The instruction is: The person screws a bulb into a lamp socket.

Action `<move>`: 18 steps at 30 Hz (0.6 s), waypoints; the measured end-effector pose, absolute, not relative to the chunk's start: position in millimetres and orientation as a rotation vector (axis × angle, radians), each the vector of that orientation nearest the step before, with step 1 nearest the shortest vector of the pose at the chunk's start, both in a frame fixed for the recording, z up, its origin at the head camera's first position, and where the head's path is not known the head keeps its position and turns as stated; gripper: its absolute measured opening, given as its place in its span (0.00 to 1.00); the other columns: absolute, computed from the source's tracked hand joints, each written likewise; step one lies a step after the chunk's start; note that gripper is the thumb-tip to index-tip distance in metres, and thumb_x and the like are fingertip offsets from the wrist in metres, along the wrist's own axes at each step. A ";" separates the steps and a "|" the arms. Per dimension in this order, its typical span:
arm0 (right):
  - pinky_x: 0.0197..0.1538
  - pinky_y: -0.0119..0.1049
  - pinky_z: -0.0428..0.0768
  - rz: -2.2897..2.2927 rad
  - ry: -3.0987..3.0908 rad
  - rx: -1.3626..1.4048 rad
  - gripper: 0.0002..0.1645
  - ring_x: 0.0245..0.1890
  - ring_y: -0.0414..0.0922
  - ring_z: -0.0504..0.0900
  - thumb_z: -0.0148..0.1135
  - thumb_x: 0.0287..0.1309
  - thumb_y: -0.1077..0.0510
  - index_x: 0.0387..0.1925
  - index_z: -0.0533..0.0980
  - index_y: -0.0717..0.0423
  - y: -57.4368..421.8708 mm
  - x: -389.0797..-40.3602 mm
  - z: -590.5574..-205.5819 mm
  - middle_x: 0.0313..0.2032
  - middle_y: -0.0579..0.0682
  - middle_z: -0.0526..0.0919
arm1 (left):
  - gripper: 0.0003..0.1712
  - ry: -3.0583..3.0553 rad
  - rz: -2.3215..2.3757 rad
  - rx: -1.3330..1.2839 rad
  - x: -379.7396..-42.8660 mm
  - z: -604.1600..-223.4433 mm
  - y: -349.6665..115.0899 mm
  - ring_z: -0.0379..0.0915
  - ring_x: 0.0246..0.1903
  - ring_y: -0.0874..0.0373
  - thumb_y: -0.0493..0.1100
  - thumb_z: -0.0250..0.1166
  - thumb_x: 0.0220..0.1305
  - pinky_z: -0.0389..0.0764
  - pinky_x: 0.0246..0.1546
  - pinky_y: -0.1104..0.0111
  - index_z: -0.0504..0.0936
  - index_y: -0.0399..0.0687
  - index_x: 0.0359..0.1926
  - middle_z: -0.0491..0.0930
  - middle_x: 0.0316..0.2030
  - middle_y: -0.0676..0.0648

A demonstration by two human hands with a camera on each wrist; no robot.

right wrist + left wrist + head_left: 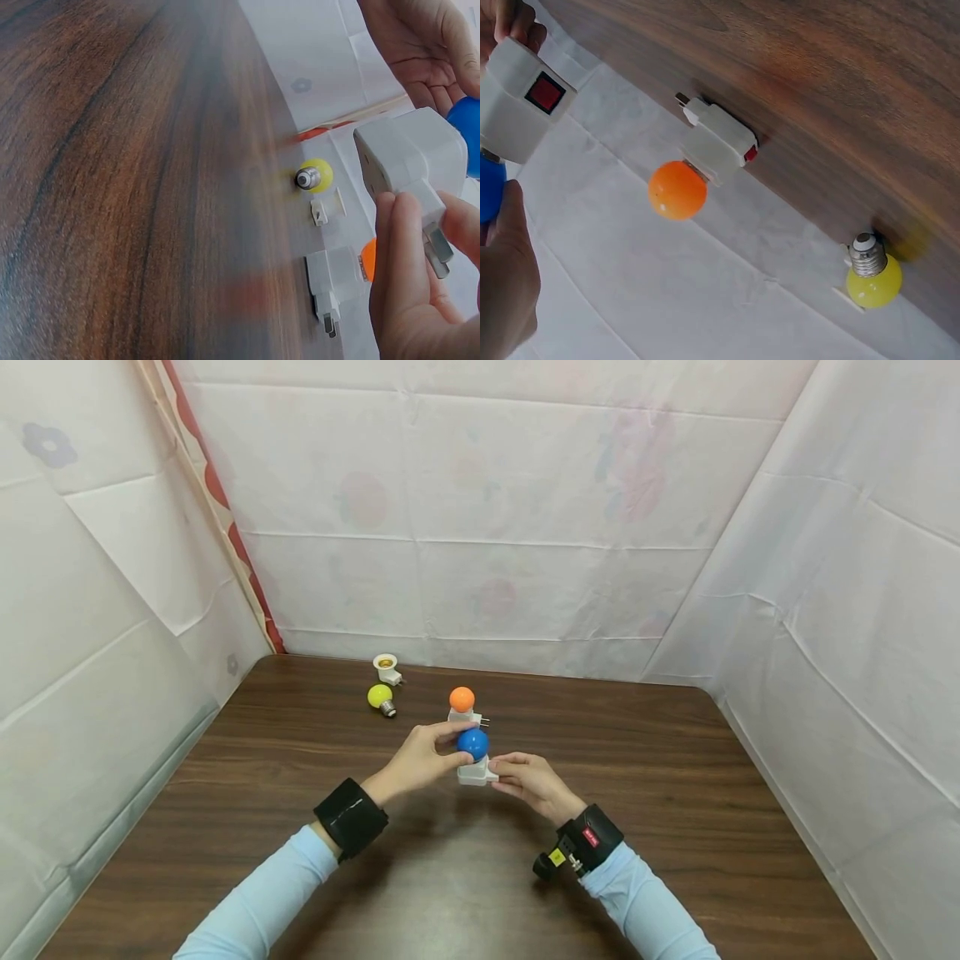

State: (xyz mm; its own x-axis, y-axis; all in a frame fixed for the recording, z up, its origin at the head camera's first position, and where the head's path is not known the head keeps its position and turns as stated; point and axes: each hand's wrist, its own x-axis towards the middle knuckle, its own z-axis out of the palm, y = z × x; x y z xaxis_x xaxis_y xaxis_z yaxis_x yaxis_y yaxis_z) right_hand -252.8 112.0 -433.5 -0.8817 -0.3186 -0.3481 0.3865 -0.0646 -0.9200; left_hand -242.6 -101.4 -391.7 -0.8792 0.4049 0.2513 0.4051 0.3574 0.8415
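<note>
A blue light bulb [473, 744] sits in the mouth of a white plug-in lamp socket [472, 774], held above the table. My left hand [420, 762] holds the bulb between thumb and fingers. With thumb and fingertips, my right hand [534, 783] pinches the socket near its plug end. In the right wrist view two flat metal prongs [437, 251] stick out past those fingers. The left wrist view shows a red switch [544, 93] on the socket's body, and a bit of metal thread between bulb and socket.
Just beyond the hands, an orange bulb [462, 699] stands in another white socket [457, 716] on the brown table [300, 860]. Further left lies a loose yellow bulb [380, 696], its metal base bare. Behind it stands a bulbless white socket [387, 675]. White sheets [487, 502] surround the table.
</note>
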 end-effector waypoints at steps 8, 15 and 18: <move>0.47 0.36 0.80 -1.971 1.749 0.066 0.24 0.36 0.43 0.82 0.64 0.52 0.57 0.50 0.73 0.67 113.1 -251.9 -434.4 0.39 0.53 0.81 | 0.28 -2.657 -1.613 -0.836 -246.7 -390.1 -108.0 0.73 0.53 0.48 0.43 0.66 0.56 0.77 0.50 0.61 0.72 0.46 0.59 0.75 0.55 0.41; 0.47 0.37 0.80 -1.982 1.748 0.054 0.27 0.35 0.43 0.83 0.66 0.50 0.56 0.49 0.73 0.67 112.4 -250.9 -433.8 0.39 0.53 0.82 | 0.29 -2.651 -1.658 -0.863 -250.2 -390.9 -110.5 0.72 0.54 0.47 0.41 0.66 0.56 0.76 0.50 0.60 0.71 0.42 0.60 0.74 0.56 0.40; 0.48 0.38 0.79 -1.985 1.748 0.058 0.27 0.35 0.42 0.83 0.66 0.50 0.56 0.49 0.73 0.67 111.9 -250.3 -433.1 0.39 0.53 0.82 | 0.29 -2.632 -1.643 -0.829 -248.1 -391.6 -108.3 0.73 0.53 0.48 0.41 0.66 0.55 0.77 0.50 0.61 0.72 0.45 0.59 0.74 0.55 0.41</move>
State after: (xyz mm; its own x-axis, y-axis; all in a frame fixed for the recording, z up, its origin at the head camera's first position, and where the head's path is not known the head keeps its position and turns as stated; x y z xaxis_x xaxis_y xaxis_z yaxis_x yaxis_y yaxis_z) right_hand -250.3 111.9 -433.1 -0.8786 -0.3298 -0.3453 0.3842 -0.0589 -0.9214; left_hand -248.1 -108.3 -391.6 -0.8644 0.4585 0.2065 0.3869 0.3440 0.8556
